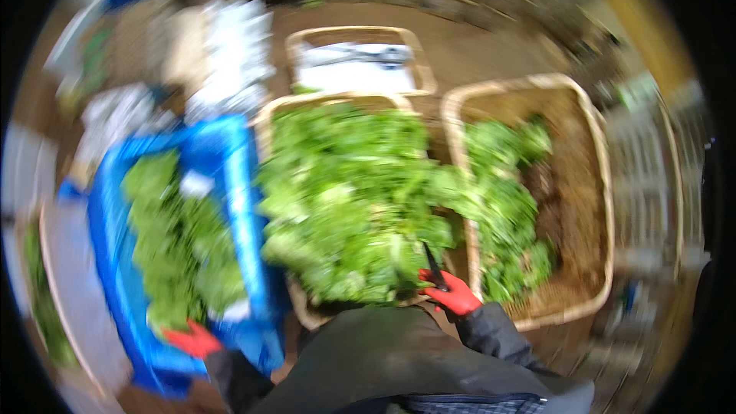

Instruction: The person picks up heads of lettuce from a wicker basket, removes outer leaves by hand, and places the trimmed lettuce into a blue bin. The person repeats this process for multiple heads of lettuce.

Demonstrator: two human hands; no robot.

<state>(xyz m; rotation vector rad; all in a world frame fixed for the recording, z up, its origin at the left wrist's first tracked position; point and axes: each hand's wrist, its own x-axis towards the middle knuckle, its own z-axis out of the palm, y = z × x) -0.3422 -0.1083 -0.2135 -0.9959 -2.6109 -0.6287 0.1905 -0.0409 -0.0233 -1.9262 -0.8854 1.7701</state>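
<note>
My left hand (pixel 194 339), in a red glove, is at the near end of bunched leafy greens (pixel 167 241) inside a container lined with blue plastic (pixel 109 253); blur hides whether it grips them. My right hand (pixel 451 294), also red-gloved, holds a dark-bladed knife (pixel 434 264) with the blade pointing away from me. Beneath the knife, a heap of leafy greens (pixel 356 195) fills the middle wicker basket (pixel 265 126). More leafy greens (pixel 500 224) lie along the left side of the right wicker basket (pixel 604 195).
A smaller basket (pixel 425 77) beyond the heap holds a white sheet and a grey item. White plastic packaging (pixel 233 52) stands at the far left. Pale crates (pixel 641 184) are at the right, and a pale board (pixel 86 287) borders the blue-lined container.
</note>
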